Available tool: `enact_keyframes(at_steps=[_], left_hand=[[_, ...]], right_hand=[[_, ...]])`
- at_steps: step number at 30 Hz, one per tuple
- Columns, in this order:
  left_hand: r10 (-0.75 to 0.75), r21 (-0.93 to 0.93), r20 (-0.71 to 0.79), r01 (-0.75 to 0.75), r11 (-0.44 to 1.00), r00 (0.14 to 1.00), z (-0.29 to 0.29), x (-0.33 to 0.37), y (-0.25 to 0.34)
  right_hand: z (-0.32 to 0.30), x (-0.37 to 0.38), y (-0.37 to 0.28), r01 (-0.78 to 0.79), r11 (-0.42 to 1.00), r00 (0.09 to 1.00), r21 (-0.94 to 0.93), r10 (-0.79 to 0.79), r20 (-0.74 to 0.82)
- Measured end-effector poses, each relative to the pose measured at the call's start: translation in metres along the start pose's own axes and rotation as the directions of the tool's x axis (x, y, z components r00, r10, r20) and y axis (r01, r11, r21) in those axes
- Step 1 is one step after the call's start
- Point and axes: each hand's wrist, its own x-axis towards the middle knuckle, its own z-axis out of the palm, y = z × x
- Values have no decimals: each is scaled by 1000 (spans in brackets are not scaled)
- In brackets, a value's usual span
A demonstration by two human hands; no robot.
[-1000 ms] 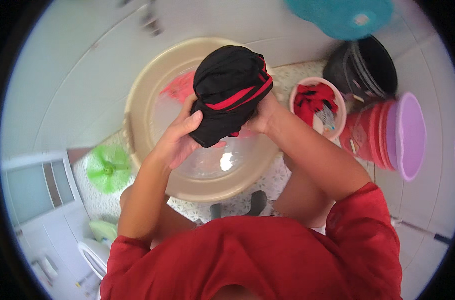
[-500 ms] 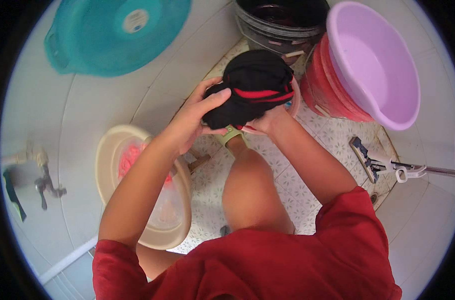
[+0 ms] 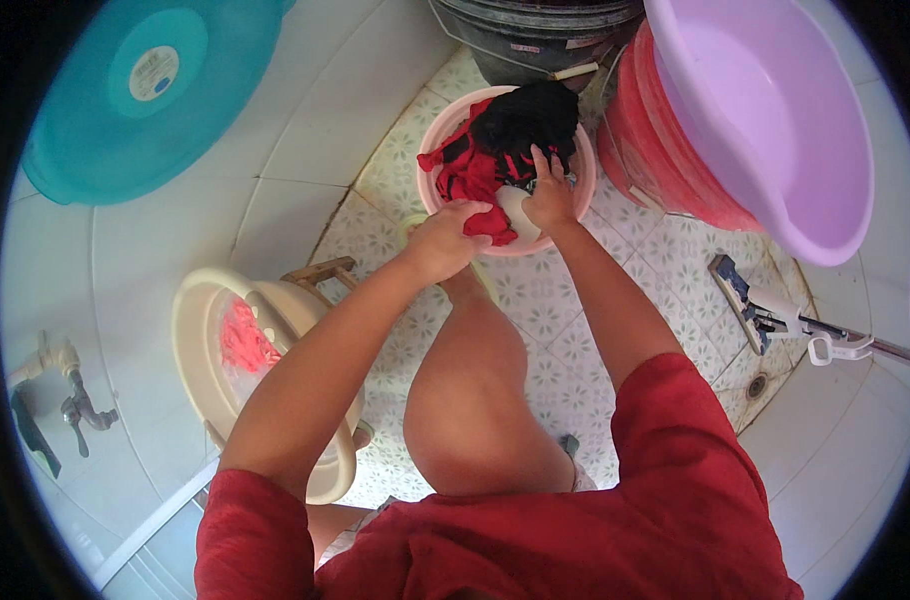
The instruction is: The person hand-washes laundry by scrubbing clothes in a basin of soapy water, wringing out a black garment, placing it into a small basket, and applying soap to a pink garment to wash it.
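Observation:
A pink basin (image 3: 430, 195) on the floor holds a heap of wet-looking clothes. Black cloth (image 3: 525, 118) lies at its far right side, with red cloth (image 3: 465, 180) bunched on the left. My left hand (image 3: 443, 242) is at the near left rim, its fingers closed round a fold of the red cloth. At the near right rim, my right hand (image 3: 550, 198) has its fingers stretched and apart against the black cloth. Something smooth and white (image 3: 518, 217) shows between the hands; its kind cannot be made out.
A beige tub (image 3: 190, 340) with pinkish-red cloth (image 3: 245, 338) stands at left, by a wooden stool (image 3: 320, 272). Black buckets (image 3: 535, 45), a red bucket (image 3: 665, 150) and a purple basin (image 3: 775, 110) are beyond. A teal basin (image 3: 165, 110), tap (image 3: 80, 405) and mop (image 3: 745, 305) line the walls.
The black bundle with red edging, held up in both hands before, now rests in the pink basin. My left hand has moved to the red cloth; the right has opened on the black cloth.

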Motion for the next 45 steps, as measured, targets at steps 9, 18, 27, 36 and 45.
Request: enact_keyframes(at_steps=[9, 18, 27, 36, 45], left_hand=[[37, -48, -5, -38, 998, 999, -2, -17, 7], [18, -104, -37, -21, 994, 999, -5, -10, -7], [-43, -143, -170, 18, 989, 985, 10, 0, -4], [-72, -59, -136, 65, 996, 988, 2, -15, -2], [21, -244, -239, -81, 966, 971, -13, -40, 13]], right_hand=[[3, -13, -10, -24, 986, 994, -167, 42, 103], [16, -33, -39, 83, 991, 855, 104, -125, 504], [3, -42, -64, -124, 966, 958, 226, 57, 280], [-18, 13, -16, -18, 968, 996, -252, -4, -89], [-22, -15, -70, -4, 978, 988, -208, -29, -155]])
